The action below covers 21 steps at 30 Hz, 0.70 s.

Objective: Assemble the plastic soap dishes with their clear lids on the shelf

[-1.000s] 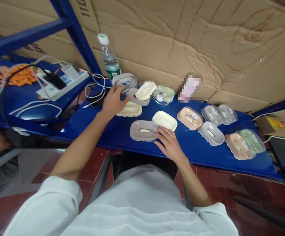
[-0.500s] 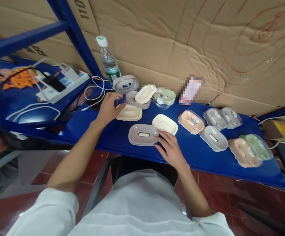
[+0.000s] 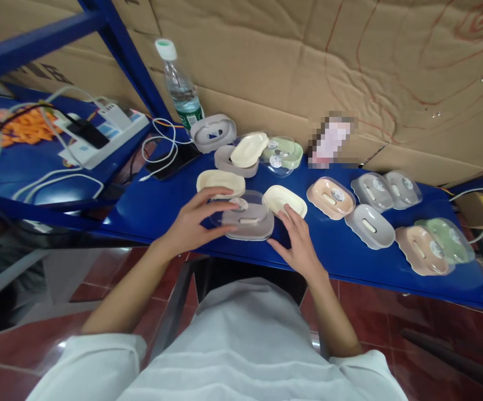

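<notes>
A grey soap dish [image 3: 255, 228] lies near the table's front edge, between my hands. Over its left part a clear lid with a round sticker is tilted, its left edge between the thumb and fingers of my left hand [image 3: 197, 220]. My right hand [image 3: 297, 239] is at the dish's right side with thumb and fingers apart, holding nothing; its fingertips reach a cream tray [image 3: 285, 201]. Another cream tray [image 3: 220, 182] sits behind my left fingers. Farther back, a cream piece [image 3: 249, 149] leans on a grey dish [image 3: 225, 161].
A water bottle [image 3: 183, 94] stands behind a grey dish [image 3: 213, 133] at the back. Pink, grey and green lidded dishes are on the right of the blue table [image 3: 308, 250]. A cable and phone lie left, beside a power strip [image 3: 99, 145].
My left hand has come from the back left to the front grey dish, with a clear lid now in it. My right hand has opened slightly away from the dish's edge.
</notes>
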Each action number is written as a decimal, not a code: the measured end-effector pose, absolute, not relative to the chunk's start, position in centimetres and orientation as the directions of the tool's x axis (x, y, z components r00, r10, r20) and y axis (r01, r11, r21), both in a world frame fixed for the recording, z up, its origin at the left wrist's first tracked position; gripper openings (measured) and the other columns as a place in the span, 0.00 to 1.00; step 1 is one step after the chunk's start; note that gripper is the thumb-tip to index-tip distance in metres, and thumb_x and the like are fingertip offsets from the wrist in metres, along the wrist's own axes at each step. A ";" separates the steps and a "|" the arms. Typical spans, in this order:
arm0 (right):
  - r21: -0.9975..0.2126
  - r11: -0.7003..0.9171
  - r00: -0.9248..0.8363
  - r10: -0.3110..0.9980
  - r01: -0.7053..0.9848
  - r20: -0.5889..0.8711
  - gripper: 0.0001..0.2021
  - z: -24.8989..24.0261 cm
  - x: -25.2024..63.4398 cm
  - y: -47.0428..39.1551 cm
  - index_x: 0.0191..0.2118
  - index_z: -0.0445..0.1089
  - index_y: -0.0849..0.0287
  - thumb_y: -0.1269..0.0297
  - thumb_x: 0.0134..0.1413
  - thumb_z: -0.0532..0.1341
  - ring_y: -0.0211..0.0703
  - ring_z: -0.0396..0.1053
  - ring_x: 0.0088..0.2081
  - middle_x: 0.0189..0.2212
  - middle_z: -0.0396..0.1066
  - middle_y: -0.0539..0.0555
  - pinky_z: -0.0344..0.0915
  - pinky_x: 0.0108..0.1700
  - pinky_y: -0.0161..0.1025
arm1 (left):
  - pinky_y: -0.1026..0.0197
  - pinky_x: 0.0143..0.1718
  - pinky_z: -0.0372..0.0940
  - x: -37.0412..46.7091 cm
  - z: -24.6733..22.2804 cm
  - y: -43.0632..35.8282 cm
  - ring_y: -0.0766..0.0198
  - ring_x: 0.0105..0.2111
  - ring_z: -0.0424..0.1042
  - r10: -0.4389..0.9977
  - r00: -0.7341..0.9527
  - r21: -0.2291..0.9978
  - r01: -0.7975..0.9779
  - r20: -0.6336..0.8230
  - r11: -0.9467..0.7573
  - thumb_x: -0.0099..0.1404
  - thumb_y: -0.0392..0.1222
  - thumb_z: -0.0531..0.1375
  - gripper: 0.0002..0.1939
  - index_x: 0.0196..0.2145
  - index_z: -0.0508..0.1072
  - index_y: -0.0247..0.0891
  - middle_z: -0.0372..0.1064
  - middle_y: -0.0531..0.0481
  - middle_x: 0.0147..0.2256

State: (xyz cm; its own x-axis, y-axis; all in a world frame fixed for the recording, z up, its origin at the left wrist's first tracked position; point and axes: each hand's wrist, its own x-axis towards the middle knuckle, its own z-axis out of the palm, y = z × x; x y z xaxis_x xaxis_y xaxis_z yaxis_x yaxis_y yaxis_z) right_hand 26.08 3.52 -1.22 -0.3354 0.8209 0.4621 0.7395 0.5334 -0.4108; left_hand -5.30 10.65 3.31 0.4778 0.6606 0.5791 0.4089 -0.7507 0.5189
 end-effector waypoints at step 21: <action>-0.354 0.599 -0.491 0.797 0.718 0.352 0.31 0.1 24.9 4.4 0.76 0.59 0.50 0.56 0.73 0.63 0.58 0.58 0.75 0.74 0.59 0.65 0.65 0.73 0.59 | 0.36 0.74 0.58 -3.5 -1.0 8.7 0.45 0.75 0.57 0.680 0.612 0.535 0.446 0.403 -0.718 0.75 0.47 0.65 0.25 0.68 0.70 0.54 0.57 0.43 0.73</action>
